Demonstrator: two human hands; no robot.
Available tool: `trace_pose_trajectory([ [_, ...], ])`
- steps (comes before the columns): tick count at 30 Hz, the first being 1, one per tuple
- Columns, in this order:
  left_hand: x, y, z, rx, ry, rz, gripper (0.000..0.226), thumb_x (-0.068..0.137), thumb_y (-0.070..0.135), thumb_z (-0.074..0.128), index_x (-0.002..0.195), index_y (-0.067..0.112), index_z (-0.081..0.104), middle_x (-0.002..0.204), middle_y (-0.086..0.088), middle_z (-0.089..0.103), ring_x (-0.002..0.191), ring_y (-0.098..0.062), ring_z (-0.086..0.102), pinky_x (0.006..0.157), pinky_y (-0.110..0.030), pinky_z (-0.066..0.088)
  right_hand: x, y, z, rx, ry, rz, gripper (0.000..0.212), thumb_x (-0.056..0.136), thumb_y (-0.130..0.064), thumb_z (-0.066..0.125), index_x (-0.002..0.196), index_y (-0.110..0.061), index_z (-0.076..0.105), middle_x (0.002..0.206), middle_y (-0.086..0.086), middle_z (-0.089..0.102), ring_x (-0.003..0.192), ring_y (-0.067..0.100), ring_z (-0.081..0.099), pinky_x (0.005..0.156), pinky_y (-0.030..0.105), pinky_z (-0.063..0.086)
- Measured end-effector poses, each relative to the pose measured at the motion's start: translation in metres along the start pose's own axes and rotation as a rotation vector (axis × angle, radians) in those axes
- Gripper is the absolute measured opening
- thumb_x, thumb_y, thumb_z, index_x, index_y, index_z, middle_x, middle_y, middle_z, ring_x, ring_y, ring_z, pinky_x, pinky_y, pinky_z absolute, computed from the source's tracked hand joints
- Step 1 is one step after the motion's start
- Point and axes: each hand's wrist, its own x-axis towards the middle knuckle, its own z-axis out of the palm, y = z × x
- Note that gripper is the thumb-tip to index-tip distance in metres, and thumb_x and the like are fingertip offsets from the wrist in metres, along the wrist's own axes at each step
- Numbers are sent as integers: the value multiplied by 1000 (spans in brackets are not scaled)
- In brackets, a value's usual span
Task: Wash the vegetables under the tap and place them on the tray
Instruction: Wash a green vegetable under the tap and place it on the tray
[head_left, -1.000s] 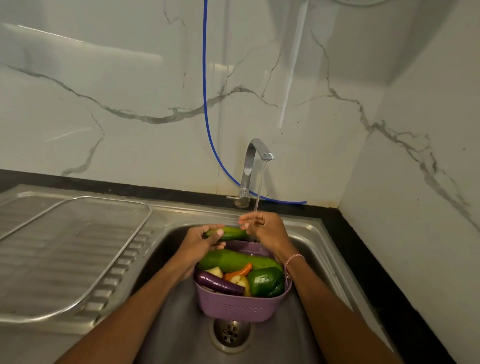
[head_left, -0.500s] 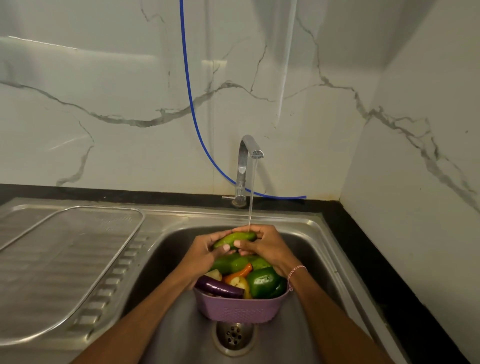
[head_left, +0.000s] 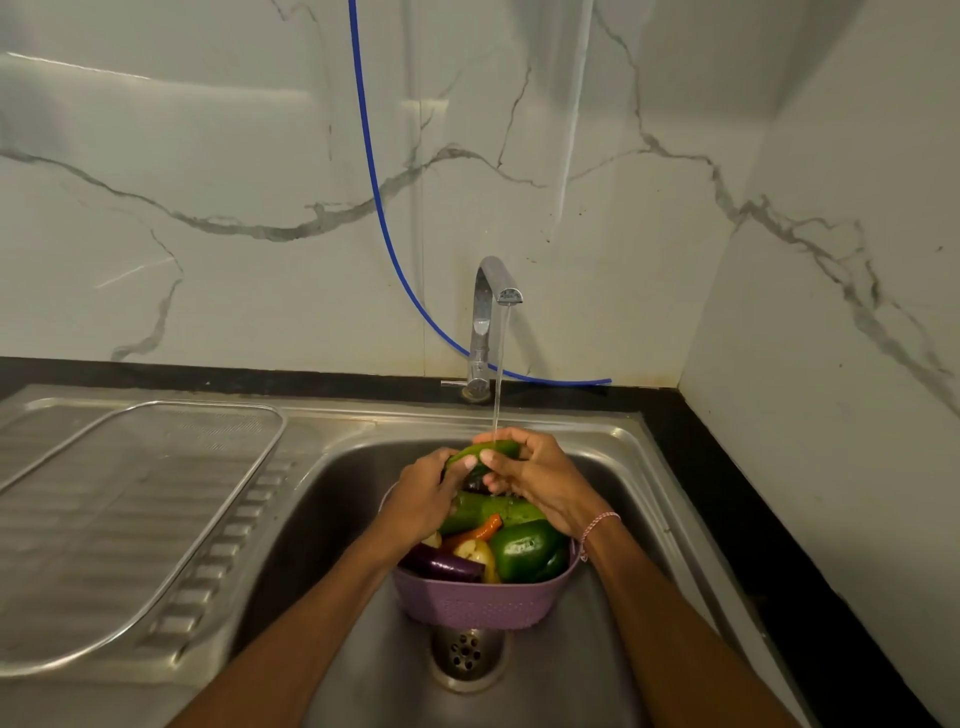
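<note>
Since a second ago left hand (head_left: 423, 499) and right hand (head_left: 540, 480) have closed in from the ends, both now gripping the small cucumber (head_left: 488, 451) under the tap (head_left: 488, 312) stream, above the purple basket (head_left: 483, 597): first rinse underway, not yet on the mesh tray (head_left: 156, 467).
</note>
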Motion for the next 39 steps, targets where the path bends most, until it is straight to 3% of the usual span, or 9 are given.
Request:
trace_pose_trajectory([
  [7,-2,7,0,101,-72,123,41,102,5,53,142,18,53,119,6,62,111,-10,59,86,-7,44,9,10,15,-190,186,-47,12,95,-11,74,107,-14,74,91,12,77,63,11,65,59,24,55],
  [11,3,-11,-1,154,-41,94,29,108,27,49,135,25,58,112,5,70,104,-14,67,92,-37,55,11,8,10,-51,130,14,23,109,-14,52,116,-6,73,97,24,76,67,19,70,64,26,61],
  [16,11,-4,6,5,71,-37,30,106,46,45,93,24,60,79,3,67,73,-13,66,71,-40,55,6,2,-2,126,98,21,20,101,-8,64,119,-6,74,105,20,78,76,23,76,70,27,65],
  [19,12,3,10,-72,101,-67,36,105,47,46,83,21,57,65,2,62,58,-11,59,59,-34,49,3,-1,-3,87,138,-2,29,87,-4,80,115,-6,75,103,17,79,79,24,77,71,29,66],
  [22,10,9,12,-154,95,-32,34,108,37,45,89,13,61,63,-4,66,54,-14,63,57,-31,51,1,0,1,40,182,-19,33,77,0,88,106,-5,74,103,14,79,78,25,78,66,27,65],
  [27,12,0,6,-318,14,34,25,106,10,50,126,10,64,88,-13,77,79,-25,77,74,-37,64,3,-1,-1,112,147,-19,12,94,4,70,106,3,72,109,12,78,93,30,79,75,33,66],
  [31,13,-1,2,-179,29,71,38,98,7,66,133,20,67,107,3,77,96,-5,74,90,-25,59,4,0,-8,7,44,-30,26,95,2,70,118,-9,75,116,7,78,108,24,76,91,38,63],
  [35,9,5,6,42,34,115,38,91,26,76,128,25,68,110,13,73,100,-1,67,90,-22,52,1,4,0,-185,147,-93,27,80,-13,90,104,-10,77,96,6,81,87,19,78,78,30,64],
  [39,7,6,7,196,-33,152,22,105,29,54,124,17,60,99,9,65,94,-12,64,80,-21,46,6,7,14,-234,230,-105,28,85,-30,86,92,-6,73,88,10,79,69,20,73,70,35,65],
])
